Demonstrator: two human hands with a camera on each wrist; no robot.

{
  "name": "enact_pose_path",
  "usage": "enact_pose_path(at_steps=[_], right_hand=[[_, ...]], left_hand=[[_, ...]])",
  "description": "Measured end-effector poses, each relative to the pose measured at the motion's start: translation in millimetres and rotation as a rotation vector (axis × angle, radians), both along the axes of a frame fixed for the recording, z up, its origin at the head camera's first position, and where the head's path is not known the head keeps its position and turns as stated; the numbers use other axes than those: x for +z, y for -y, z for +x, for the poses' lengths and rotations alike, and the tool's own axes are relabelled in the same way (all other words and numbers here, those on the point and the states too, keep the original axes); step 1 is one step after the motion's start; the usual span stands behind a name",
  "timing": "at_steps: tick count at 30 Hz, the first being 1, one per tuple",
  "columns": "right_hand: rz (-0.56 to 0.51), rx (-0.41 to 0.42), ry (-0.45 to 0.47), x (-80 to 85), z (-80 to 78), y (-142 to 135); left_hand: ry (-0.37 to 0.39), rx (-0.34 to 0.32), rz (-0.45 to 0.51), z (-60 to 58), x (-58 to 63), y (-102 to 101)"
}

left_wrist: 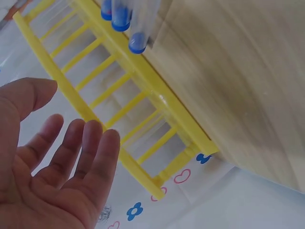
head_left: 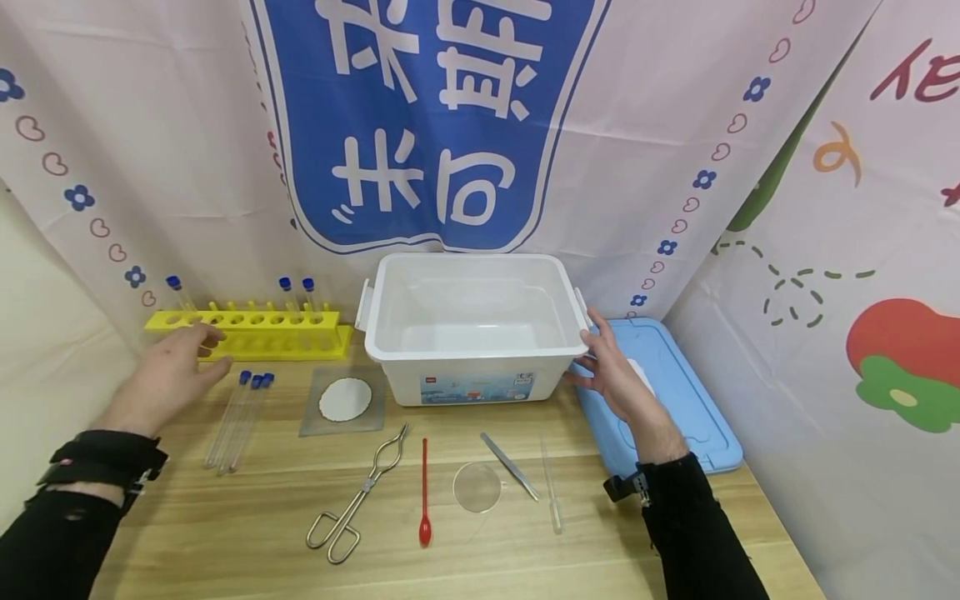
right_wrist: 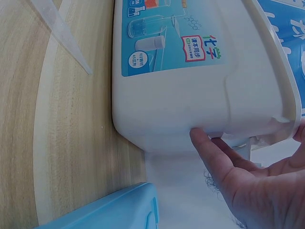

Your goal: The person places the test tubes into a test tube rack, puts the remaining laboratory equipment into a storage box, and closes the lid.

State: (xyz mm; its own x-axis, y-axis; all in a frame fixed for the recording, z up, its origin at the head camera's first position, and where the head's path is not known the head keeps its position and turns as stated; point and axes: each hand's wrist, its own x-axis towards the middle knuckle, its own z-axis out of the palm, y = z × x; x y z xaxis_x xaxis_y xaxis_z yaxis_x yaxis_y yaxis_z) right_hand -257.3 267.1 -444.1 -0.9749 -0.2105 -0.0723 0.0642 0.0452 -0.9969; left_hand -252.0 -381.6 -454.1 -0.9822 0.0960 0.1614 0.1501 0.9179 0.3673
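Observation:
A white plastic bin (head_left: 401,371) with a blue label stands upright at the back of the table. My right hand (head_left: 617,371) is at its right side, around the side handle (head_left: 582,307). In the right wrist view, an extended finger of that hand (right_wrist: 267,191) touches the bin wall (right_wrist: 171,105). My left hand (head_left: 172,371) hovers by the left part of a yellow test tube rack (head_left: 270,354), fingers loosely bent and holding nothing. The left wrist view shows its fingertips right at the rack's rail (left_wrist: 152,86). Capped test tubes (head_left: 258,382) lie in front of the rack.
Blue-capped tubes (head_left: 308,286) stand in the rack. Wire gauze (head_left: 311,423) with a white centre lies before it. Nearer lie crucible tongs (head_left: 367,483), a red spoon (head_left: 424,529), a round glass (head_left: 477,487), tweezers (head_left: 510,467) and a dropper (head_left: 553,492). A blue lid (head_left: 686,400) is at right.

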Motion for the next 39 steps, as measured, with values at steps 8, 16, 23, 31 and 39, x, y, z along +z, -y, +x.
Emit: enact_pose_path(at_steps=[8, 16, 23, 31, 39], right_hand=[[-0.009, 0.006, -0.004, 0.0, -0.3, -0.5], [-0.013, 0.005, -0.003, -0.8, -0.5, -0.8], [-0.008, 0.007, -0.013, -1.9, -0.8, -0.6], [-0.012, -0.002, -0.001, -1.8, -1.1, -0.8], [-0.013, 0.004, -0.012, -3.3, -1.9, -1.2]], left_hand=[[0.141, -0.043, -0.02, 0.0, -10.6, 0.9], [0.157, -0.072, -0.06, 0.1, -22.4, 1.9], [0.18, -0.133, -0.07, 1.7, -28.0, 2.9], [0.199, -0.148, -0.079, -0.3, -33.4, 6.2], [0.243, -0.154, -0.069, -0.2, -32.6, 8.5]])
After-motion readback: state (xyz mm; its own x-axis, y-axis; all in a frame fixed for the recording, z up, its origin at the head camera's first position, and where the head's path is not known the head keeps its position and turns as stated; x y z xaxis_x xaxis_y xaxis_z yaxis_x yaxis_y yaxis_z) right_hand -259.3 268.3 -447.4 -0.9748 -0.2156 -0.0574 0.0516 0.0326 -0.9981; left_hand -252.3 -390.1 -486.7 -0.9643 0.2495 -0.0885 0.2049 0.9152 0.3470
